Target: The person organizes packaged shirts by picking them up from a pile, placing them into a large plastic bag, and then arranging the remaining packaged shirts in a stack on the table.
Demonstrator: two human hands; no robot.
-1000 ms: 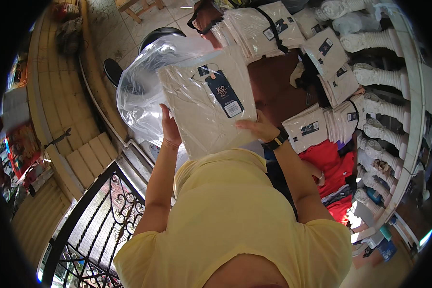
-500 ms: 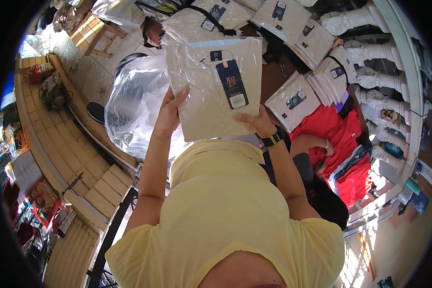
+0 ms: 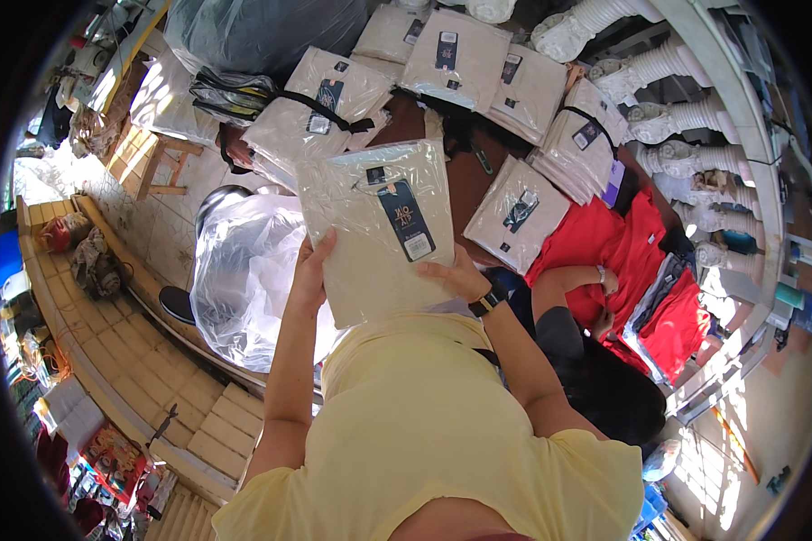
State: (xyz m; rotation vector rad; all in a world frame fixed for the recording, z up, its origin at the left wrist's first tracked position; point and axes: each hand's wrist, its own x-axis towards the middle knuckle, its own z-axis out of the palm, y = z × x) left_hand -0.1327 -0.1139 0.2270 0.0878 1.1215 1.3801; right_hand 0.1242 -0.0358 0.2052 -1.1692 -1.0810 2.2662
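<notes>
Between my two hands is a folded cream garment in a clear plastic bag (image 3: 361,270), with a dark blue hang tag (image 3: 406,219) on its front. My left hand (image 3: 309,269) grips its left edge, thumb on top and fingers underneath. On the lower right edge my right hand (image 3: 460,276), with a black watch on the wrist, holds it the same way. The package hangs in front of my waist, face up. Beyond it lie bagged garments of the same kind, one lone package (image 3: 517,215) on the right and a strapped stack (image 3: 309,113) at the left.
More bagged stacks (image 3: 456,59) line the table's far side. Right of me a co-worker's hands (image 3: 607,281) rest on red cloth (image 3: 641,225). A heap of clear plastic (image 3: 248,279) sits to the left, beside a curved tiled ledge (image 3: 144,316). White balusters (image 3: 686,117) run along the right.
The view has shifted, so more of the far table and its stacks shows. The bagged garment sits lower in the picture, still in both hands. The co-worker's hands remain on the red cloth.
</notes>
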